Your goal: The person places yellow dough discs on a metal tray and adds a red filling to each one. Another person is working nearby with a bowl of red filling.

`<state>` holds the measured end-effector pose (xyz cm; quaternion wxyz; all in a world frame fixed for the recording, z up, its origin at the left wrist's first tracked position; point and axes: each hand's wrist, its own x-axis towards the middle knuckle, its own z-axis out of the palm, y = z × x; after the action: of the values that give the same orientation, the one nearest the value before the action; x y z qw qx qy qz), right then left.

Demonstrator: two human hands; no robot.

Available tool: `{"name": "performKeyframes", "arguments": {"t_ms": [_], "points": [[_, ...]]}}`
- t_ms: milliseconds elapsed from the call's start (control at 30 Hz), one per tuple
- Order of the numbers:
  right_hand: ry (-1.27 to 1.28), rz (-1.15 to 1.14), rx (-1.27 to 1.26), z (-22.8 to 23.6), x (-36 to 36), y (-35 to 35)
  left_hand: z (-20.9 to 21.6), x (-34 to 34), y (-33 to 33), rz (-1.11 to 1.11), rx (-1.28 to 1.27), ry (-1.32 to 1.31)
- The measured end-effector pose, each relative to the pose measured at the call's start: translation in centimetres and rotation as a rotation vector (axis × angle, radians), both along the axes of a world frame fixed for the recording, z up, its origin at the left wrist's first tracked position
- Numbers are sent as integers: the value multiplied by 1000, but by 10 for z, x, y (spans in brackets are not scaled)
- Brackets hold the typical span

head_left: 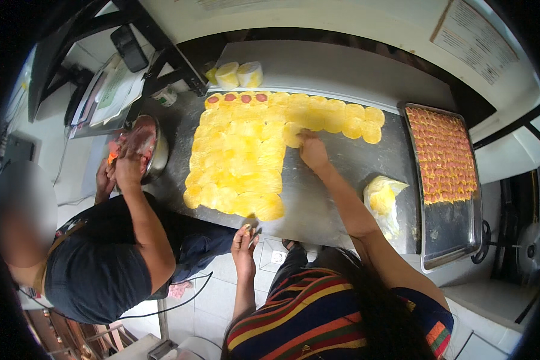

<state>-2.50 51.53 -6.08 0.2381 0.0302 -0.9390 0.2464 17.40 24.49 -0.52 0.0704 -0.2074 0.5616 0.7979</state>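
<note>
Thin round yellow dough wrappers lie overlapping in rows across the grey work table. Four of the top row's wrappers at the left carry small dabs of pink filling. My right hand is over the table, fingers bent and closed at the edge of a single round wrapper beside the sheet. Just off the table's near edge, below the sheet, is my left hand. Its fingers are pinched together around something small that I cannot make out.
At left, a person's hands work at a bowl of pink filling. Two wrapper stacks stand at the back. A plastic-wrapped yellow pack lies right, near a metal tray with rows of filled pieces.
</note>
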Motion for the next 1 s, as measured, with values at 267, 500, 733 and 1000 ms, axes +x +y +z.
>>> {"name": "performKeyframes", "arguments": {"t_ms": [267,500,733,1000], "points": [[141,59,-336,119,150,69,-11,1,30,-110,48,-40],[-301,125,25,93,250,141,9,-21,128,-667,-28,71],[-225,182,-31,72,251,157,-12,-35,228,-1007,-121,61],[42,-163,-262,85,271,182,-16,-7,289,-1057,-19,-29]]}}
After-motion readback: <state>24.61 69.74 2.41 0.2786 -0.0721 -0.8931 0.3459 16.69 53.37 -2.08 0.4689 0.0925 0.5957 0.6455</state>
